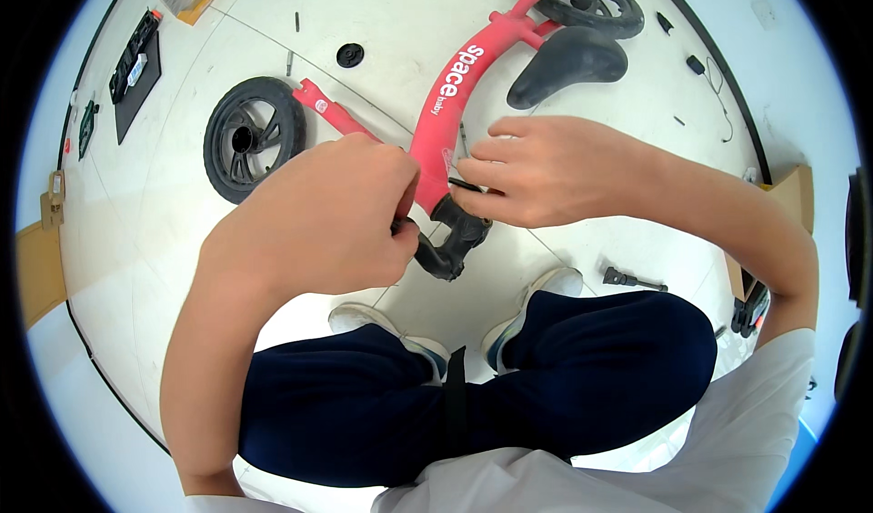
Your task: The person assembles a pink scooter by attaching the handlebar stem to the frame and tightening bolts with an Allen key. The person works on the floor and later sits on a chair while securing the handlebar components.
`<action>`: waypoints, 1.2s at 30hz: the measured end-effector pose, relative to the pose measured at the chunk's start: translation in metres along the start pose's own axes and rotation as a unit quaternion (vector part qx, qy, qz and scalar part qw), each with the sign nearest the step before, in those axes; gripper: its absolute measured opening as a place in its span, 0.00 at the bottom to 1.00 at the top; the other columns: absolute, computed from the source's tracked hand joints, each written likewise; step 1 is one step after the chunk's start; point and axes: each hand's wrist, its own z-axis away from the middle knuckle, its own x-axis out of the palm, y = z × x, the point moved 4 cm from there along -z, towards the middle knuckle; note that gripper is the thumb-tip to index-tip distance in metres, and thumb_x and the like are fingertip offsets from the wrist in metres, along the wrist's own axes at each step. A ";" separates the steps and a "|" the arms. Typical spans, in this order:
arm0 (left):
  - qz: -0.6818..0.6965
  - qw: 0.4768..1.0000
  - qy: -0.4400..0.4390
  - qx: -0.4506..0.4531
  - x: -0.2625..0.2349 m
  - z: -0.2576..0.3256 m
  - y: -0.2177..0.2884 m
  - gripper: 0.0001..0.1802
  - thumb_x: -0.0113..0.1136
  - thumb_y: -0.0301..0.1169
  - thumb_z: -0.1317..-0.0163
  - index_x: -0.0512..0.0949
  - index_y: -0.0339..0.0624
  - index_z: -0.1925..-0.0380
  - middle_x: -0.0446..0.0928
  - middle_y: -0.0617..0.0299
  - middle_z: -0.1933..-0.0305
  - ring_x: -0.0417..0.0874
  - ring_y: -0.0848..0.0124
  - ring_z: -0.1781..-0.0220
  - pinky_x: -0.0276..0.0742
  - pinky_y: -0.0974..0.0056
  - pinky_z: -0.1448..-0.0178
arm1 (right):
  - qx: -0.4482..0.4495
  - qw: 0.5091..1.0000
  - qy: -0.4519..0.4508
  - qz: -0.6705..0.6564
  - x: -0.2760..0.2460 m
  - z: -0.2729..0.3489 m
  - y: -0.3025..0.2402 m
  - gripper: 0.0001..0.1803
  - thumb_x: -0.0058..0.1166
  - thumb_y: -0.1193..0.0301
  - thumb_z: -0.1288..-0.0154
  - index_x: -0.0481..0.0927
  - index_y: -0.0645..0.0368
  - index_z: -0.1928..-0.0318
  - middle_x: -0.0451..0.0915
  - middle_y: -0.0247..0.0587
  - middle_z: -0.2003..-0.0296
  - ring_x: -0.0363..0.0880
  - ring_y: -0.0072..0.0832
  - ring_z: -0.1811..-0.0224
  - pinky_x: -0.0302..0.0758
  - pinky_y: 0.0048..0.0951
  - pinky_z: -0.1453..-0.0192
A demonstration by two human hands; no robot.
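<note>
A red balance bike frame (pixel 466 76) lies on the floor in front of me, with a black saddle (pixel 573 65) and a black wheel (pixel 626 13) at its far end. Its near end meets a black stem clamp (pixel 470 226) and a curved black handlebar (pixel 440 260). My left hand (pixel 318 213) is closed around the handlebar, its fingertips mostly hidden. Just right of the clamp, my right hand (pixel 546 169) pinches a thin black rod (pixel 466 185), partly covered by the fingers. Beyond my left hand, a red fork (pixel 329 111) reaches toward a second black wheel (pixel 289 113).
A round black part (pixel 350 55) lies beyond the fork. A black post-like part (pixel 632 279) rests near my right shoe (pixel 556 284). A dark flat sheet (pixel 138 104) lies far left; a cable (pixel 720 90) far right. Cardboard (pixel 41 276) stands at the left edge.
</note>
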 end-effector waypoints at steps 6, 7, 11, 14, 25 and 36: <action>0.032 0.999 0.013 0.016 -0.001 0.002 -0.002 0.06 0.65 0.26 0.47 0.78 0.35 0.75 0.81 0.51 0.75 0.83 0.54 0.69 0.79 0.55 0.60 | -0.132 0.987 -0.031 0.080 -0.022 -0.031 0.007 0.06 0.67 0.73 0.55 0.83 0.50 0.82 0.82 0.25 0.66 0.80 0.25 0.57 0.76 0.25 0.55; 0.035 0.999 0.026 0.028 -0.001 0.004 -0.002 0.06 0.64 0.26 0.47 0.78 0.35 0.75 0.80 0.51 0.75 0.83 0.53 0.69 0.79 0.54 0.60 | -0.153 0.983 -0.052 0.087 -0.023 -0.033 0.006 0.06 0.67 0.73 0.55 0.83 0.50 0.83 0.82 0.25 0.68 0.80 0.25 0.58 0.76 0.25 0.55; 0.058 0.998 -0.025 -0.002 -0.001 0.006 -0.005 0.05 0.63 0.26 0.47 0.78 0.35 0.75 0.80 0.50 0.75 0.83 0.52 0.68 0.79 0.53 0.60 | -0.212 0.968 -0.102 0.083 -0.024 -0.037 0.007 0.05 0.67 0.72 0.55 0.84 0.49 0.83 0.80 0.25 0.76 0.81 0.27 0.61 0.75 0.25 0.57; 0.054 0.997 -0.051 -0.011 -0.004 0.009 -0.004 0.05 0.63 0.26 0.48 0.78 0.35 0.75 0.80 0.50 0.75 0.83 0.51 0.68 0.79 0.53 0.60 | -0.201 0.973 -0.109 0.039 -0.024 -0.040 0.013 0.04 0.66 0.72 0.55 0.84 0.51 0.82 0.79 0.28 0.80 0.81 0.29 0.65 0.76 0.26 0.59; 0.033 0.998 -0.047 0.033 -0.003 0.013 -0.005 0.05 0.62 0.26 0.49 0.78 0.35 0.74 0.79 0.46 0.72 0.82 0.49 0.67 0.78 0.50 0.62 | 0.204 0.939 -0.216 -0.174 -0.020 -0.027 -0.001 0.05 0.63 0.73 0.49 0.81 0.60 0.75 0.79 0.46 0.81 0.82 0.45 0.76 0.77 0.42 0.69; 0.038 0.996 -0.059 0.047 -0.001 -0.013 0.001 0.06 0.61 0.26 0.49 0.80 0.34 0.72 0.80 0.46 0.72 0.84 0.49 0.65 0.80 0.52 0.59 | 0.316 0.872 -0.251 -0.276 -0.017 -0.015 -0.025 0.17 0.58 0.78 0.39 0.83 0.62 0.48 0.83 0.53 0.72 0.85 0.48 0.67 0.80 0.44 0.61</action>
